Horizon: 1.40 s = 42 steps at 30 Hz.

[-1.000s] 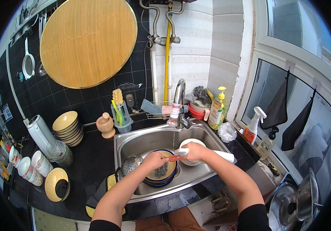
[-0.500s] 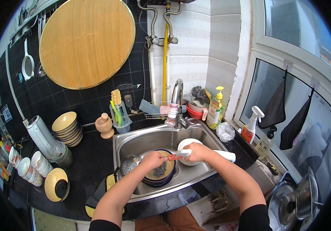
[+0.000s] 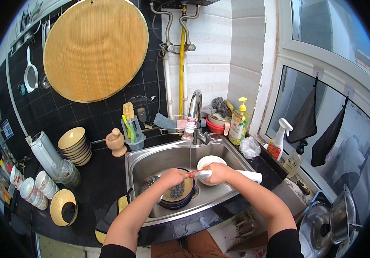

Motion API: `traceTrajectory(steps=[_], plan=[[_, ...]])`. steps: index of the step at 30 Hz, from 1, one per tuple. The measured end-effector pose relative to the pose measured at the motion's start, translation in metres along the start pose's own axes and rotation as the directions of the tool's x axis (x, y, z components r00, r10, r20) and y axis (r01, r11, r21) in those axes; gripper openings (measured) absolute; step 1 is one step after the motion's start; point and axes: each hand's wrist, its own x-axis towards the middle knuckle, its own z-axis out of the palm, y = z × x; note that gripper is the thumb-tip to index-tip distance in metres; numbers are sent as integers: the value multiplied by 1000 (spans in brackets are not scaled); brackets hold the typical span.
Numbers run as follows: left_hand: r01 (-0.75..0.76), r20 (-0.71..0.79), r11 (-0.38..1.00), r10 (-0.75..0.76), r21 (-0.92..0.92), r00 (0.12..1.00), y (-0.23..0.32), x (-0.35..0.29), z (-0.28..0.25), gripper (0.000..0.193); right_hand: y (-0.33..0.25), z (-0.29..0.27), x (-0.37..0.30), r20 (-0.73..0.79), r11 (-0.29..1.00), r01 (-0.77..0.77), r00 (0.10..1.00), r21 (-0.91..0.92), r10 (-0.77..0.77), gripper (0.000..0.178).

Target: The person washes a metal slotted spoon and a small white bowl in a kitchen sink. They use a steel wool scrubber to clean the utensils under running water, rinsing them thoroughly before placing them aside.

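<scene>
Above the sink [image 3: 134, 170] I hold a perforated skimmer [image 3: 149, 182] crosswise. Its metal bowl is tilted and partly hidden at the left, and its white handle [image 3: 250, 176] sticks out past my right wrist. My right hand [image 3: 217, 173] is closed round the white handle. My left hand [image 3: 173, 177] is closed nearer the bowl, where an orange-red strip [image 3: 192, 174] shows; whether this is cloth or handle I cannot tell. Beneath my left hand, a dark-rimmed bowl [image 3: 188, 189] on a stack holds a grey scouring pad [image 3: 177, 191]. White bowls [image 3: 206, 160] sit under my right hand.
Water runs from the faucet [image 3: 196, 103]. Behind stand a yellow pump bottle [image 3: 238, 122] and a wire rack [image 3: 172, 129]. Left on the counter are stacked bowls [image 3: 74, 144], a wooden mortar [image 3: 115, 143], cups [image 3: 46, 182] and a cream bowl [image 3: 58, 208]. A spray bottle [image 3: 278, 142] stands right.
The skimmer has turned in my hands: its bowl now tilts edge-on and is blurred. My hands stay close together in nearly the same place.
</scene>
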Motion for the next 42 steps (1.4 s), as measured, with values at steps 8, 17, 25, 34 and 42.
traceTrajectory(steps=[8, 17, 25, 34, 42], plan=[[-33, 62, 998, 36, -57, 997, -2, 1, -7, 54, 11, -19, -11, -64, 995, -103, 993, 1, 102, 35], [-17, 47, 996, 21, -91, 999, -6, 4, -9, 55, 32, -23, -21, -94, 982, -189, 977, 10, 190, 39], [-18, 63, 997, 23, -72, 998, -13, 10, -5, 57, 33, -28, -24, -94, 956, -284, 956, -76, 276, 41], [-34, -41, 999, 34, -2, 999, 0, -10, -8, 49, 40, -21, -18, -171, 979, -206, 964, 1, 203, 35], [-84, -149, 994, 93, 68, 984, 8, -22, -2, 43, -10, -31, -10, -69, 996, -68, 995, 60, 72, 34]])
